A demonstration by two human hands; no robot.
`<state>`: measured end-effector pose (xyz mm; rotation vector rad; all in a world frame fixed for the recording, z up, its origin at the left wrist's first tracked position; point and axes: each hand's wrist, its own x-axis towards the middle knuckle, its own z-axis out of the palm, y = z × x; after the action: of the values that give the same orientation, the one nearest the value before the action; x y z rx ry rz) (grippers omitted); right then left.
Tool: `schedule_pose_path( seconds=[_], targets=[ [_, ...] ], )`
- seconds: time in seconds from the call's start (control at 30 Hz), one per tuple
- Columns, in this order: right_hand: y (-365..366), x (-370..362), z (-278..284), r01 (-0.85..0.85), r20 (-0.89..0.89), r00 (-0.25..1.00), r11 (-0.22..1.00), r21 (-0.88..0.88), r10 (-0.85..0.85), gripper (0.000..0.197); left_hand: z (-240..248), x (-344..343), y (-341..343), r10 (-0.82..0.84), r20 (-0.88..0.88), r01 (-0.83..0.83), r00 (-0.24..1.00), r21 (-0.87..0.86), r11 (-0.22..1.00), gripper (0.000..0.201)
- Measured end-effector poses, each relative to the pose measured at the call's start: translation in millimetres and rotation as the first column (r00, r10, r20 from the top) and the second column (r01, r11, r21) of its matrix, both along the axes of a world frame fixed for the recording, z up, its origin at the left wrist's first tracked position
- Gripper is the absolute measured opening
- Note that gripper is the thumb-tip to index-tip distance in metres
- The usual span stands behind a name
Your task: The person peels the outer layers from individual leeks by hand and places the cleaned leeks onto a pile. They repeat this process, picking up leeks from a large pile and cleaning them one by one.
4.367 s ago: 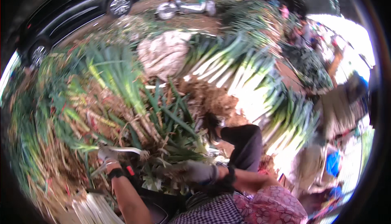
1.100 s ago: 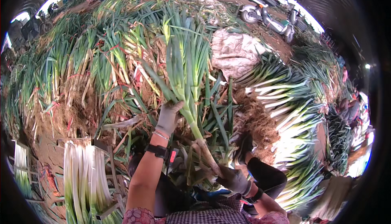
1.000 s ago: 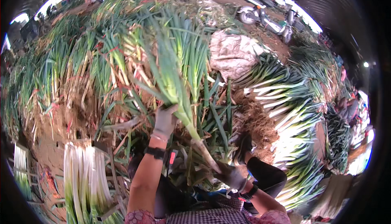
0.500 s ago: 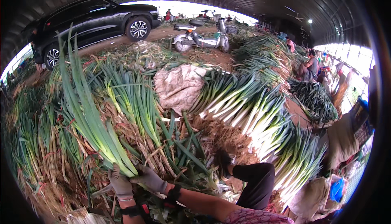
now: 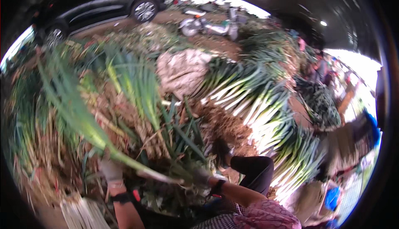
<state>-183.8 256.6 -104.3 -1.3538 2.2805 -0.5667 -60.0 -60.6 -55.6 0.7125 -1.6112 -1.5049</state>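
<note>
A long green onion slants across the left half, its green leaves up and to the left, its pale end down toward the right. Around its stalk is my gloved left hand, closed, with the fingers partly hidden. My gloved right hand is to the right, just past the pale end and beside loose green leaves. Motion blurs its fingers, so whether it grips a leaf cannot be told. Uncleaned green onions stand in bundles to the left. Cleaned ones with white stalks lie in a row on the right.
A pale sack lies beyond the hands. My bent leg is at the right, near a soil heap. Pale strips are stacked at the lower left. Farther off are a black car, a scooter and people.
My right hand has left the stalk beside my left hand and moved right. The onion's lower end now slants farther right. My left hand has shifted slightly left, and the view has tilted.
</note>
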Motion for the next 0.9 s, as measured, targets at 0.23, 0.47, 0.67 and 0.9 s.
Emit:
schedule_pose_path(
  seconds=[0.23, 0.47, 0.67, 0.9],
  targets=[
    [-131, 5, 63, 0.084, -0.066, 0.986, 0.797, -0.598, -0.153, 0.054, 10, -45, 59, -0.257, -0.627, 0.58, 0.735, 0.385, 0.718, 0.038],
    [-146, 7, 71, 0.445, 0.639, 0.768, 0.675, -0.589, 0.051, 0.028, 14, -33, 48, -0.198, -0.546, 0.504, 0.814, 0.495, 0.708, 0.034],
    [-158, 2, 78, 0.269, 0.314, 0.944, 0.789, -0.552, -0.103, 0.035, -4, -30, 41, -0.268, -0.13, 0.267, 0.955, -0.018, 0.963, 0.042],
    [-78, 32, 48, 0.271, 0.268, 0.945, 0.91, -0.314, -0.189, 0.029, 27, -31, 22, 0.074, -0.597, 0.231, 0.799, 0.418, 0.878, 0.049]
  ],
)
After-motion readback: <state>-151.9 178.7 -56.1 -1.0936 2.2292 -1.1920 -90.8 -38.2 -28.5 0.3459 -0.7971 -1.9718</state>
